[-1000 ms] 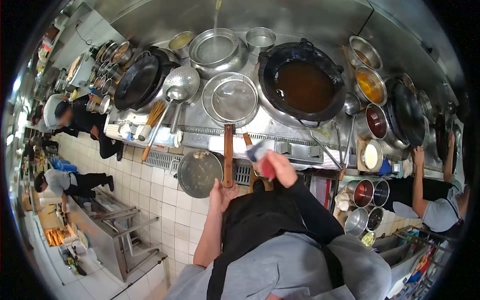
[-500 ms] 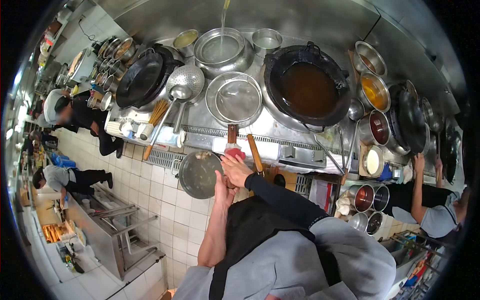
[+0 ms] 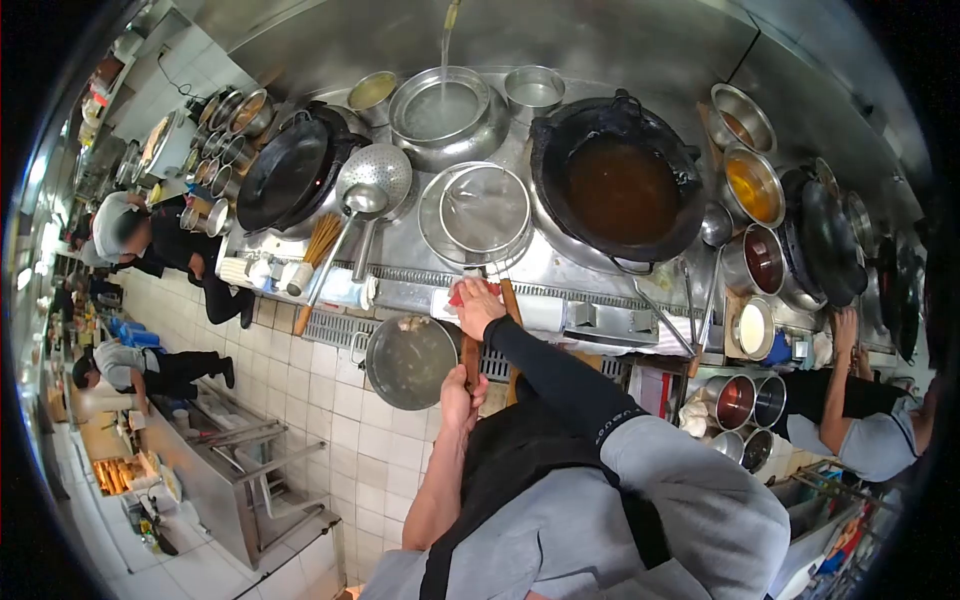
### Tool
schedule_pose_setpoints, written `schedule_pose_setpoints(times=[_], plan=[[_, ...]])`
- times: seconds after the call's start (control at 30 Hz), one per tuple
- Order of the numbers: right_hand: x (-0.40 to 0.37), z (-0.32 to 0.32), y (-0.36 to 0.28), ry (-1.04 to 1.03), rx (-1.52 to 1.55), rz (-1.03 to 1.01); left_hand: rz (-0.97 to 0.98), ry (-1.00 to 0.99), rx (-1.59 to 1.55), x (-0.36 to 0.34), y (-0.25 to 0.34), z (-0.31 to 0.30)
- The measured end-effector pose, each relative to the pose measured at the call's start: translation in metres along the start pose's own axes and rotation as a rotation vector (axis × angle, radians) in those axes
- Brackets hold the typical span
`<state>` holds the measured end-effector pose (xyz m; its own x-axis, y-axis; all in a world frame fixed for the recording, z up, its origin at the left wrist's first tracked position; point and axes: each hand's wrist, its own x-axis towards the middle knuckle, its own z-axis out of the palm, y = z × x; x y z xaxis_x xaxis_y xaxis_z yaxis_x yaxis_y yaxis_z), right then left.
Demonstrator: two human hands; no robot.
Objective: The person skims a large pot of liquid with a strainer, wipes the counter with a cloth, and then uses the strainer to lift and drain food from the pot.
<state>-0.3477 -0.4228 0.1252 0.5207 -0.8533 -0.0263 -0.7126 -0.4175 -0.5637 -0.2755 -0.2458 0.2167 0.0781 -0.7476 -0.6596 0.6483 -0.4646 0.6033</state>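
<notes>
My left hand (image 3: 460, 398) is closed round the lower end of a wooden handle (image 3: 470, 360) in front of the stove edge. Farther up, my right hand (image 3: 480, 308) presses a red cloth (image 3: 459, 294) over the upper part, hiding what is under it. Beyond my right hand, a round mesh strainer (image 3: 485, 208) rests within a wider round rim (image 3: 428, 215); which of them the held handle belongs to is hard to see. Another wooden handle (image 3: 511, 299) lies to the right of my right hand. Left of my hands is a metal pot (image 3: 408, 365) with cloudy liquid.
Water runs into a basin (image 3: 440, 105) at the back. A black wok (image 3: 620, 185) holds brown liquid on the right. A perforated ladle (image 3: 374, 172) lies left of the strainer. A co-worker (image 3: 860, 420) stands at right; two people are at left.
My right hand has slid away from my left along the handle, with the red cloth. My left hand now plainly grips the handle's lower end. The mesh strainer sits slightly farther right in its rim.
</notes>
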Motion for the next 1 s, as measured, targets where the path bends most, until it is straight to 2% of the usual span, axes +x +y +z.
schedule_pose_setpoints(times=[0.07, 0.13, 0.23, 0.33, 0.43, 0.47, 0.5, 0.57, 0.63, 0.73, 0.87, 1.0], plan=[[-0.014, 0.002, -0.006, -0.005, -0.031, -0.036, -0.013, 0.042, 0.007, -0.001, 0.005, -0.002], [-0.040, -0.030, -0.027, 0.015, 0.093, -0.097, -0.014, 0.068, 0.001, 0.001, 0.008, -0.003], [-0.081, -0.023, -0.041, 0.077, 0.203, -0.104, -0.017, 0.075, -0.062, -0.007, 0.014, 0.011], [-0.106, -0.035, -0.061, 0.121, 0.312, 0.040, -0.008, 0.055, 0.014, -0.005, 0.009, 0.007], [-0.091, -0.018, -0.057, 0.137, 0.489, 0.240, -0.003, 0.009, 0.134, -0.011, 0.009, 0.009], [-0.080, -0.004, -0.048, 0.191, 0.557, 0.228, -0.018, 0.024, 0.145, -0.015, 0.013, 0.011], [-0.070, 0.007, -0.041, 0.333, 0.605, 0.191, -0.030, 0.039, 0.154, -0.016, 0.019, 0.012], [-0.048, 0.024, -0.033, 0.377, 0.807, 0.389, -0.057, 0.045, 0.119, -0.017, 0.022, 0.013], [-0.031, 0.032, -0.021, 0.458, 0.997, 0.458, -0.061, 0.075, 0.139, -0.027, 0.027, 0.024], [-0.017, 0.033, -0.008, 0.388, 1.382, 0.488, -0.058, 0.066, 0.149, -0.022, 0.022, 0.020], [-0.025, 0.028, -0.015, 0.370, 1.449, 0.515, -0.068, 0.056, 0.230, -0.023, 0.016, 0.011], [-0.044, 0.027, -0.030, 0.358, 1.362, 0.547, -0.057, 0.131, 0.219, -0.021, 0.011, 0.014]])
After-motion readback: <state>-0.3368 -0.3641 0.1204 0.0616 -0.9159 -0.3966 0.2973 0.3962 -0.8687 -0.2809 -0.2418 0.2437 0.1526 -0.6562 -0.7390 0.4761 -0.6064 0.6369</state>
